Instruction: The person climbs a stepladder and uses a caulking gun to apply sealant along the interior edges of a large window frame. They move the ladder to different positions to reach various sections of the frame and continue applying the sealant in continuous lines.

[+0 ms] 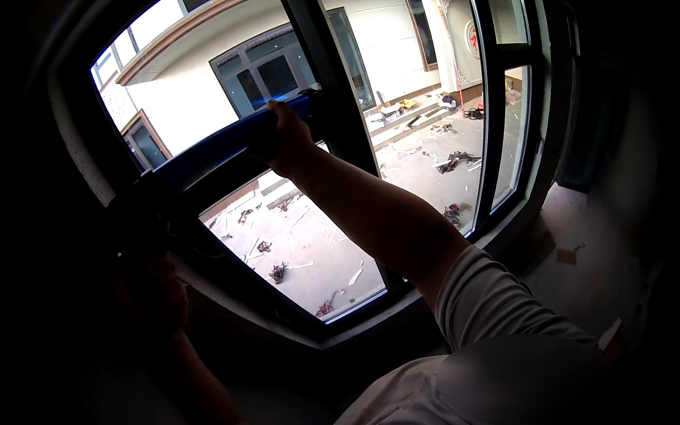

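Observation:
A long blue tube-shaped tool [223, 147] slants across the window, its upper right end close to the dark upright of the frame. My right hand [287, 138] is closed round it near that end, with the thumb along the top. Its lower left end runs into deep shadow. Below that end, my left hand [166, 294] shows only dimly. The fingers look curled, and whatever they hold is lost in the dark. The dark window frame [329, 134] stands right behind the tool, with glass panes on both sides of the upright.
A narrower window section [513, 134] stands to the right. Along the bottom runs a sill [418, 283]. Through the glass lies a paved yard [418, 170] strewn with scraps, before a pale building [191, 92]. At right, a small brown piece [566, 256] lies on the floor.

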Demonstrator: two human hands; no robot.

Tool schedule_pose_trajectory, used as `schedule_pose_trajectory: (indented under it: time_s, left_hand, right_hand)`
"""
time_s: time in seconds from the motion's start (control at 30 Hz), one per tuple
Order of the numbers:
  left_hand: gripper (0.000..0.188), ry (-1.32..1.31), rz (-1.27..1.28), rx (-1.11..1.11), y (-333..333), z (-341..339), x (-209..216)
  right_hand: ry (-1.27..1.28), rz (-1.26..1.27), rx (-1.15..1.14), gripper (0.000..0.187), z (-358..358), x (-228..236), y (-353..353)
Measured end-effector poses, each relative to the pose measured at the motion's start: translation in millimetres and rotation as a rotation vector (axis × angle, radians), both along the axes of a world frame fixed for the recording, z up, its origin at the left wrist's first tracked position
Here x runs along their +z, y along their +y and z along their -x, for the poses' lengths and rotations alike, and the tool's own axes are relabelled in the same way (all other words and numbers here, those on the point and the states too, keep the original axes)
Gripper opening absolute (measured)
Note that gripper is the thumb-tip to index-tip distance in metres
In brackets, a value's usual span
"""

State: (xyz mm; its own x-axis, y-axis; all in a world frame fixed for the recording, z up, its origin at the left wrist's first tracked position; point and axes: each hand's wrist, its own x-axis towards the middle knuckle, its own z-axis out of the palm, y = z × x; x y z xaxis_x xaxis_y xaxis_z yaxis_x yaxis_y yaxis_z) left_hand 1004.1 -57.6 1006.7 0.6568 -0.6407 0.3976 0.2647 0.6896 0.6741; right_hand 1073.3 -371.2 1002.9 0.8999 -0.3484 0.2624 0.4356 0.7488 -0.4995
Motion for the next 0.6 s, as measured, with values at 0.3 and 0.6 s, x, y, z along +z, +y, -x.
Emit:
schedule_pose_trajectory:
  time_s: [0.3,0.6]
  left_hand:
    - [0.044,-0.041,-0.117,0.079,53,-47,-38]
    - [0.045,-0.589,-0.271,0.523,-22,-16,-26]
  right_hand:
    - [0.035,-0.029,0.020,0.043,17,-14,6]
    - [-0.176,0.311,0.001,0.082,20,74,4]
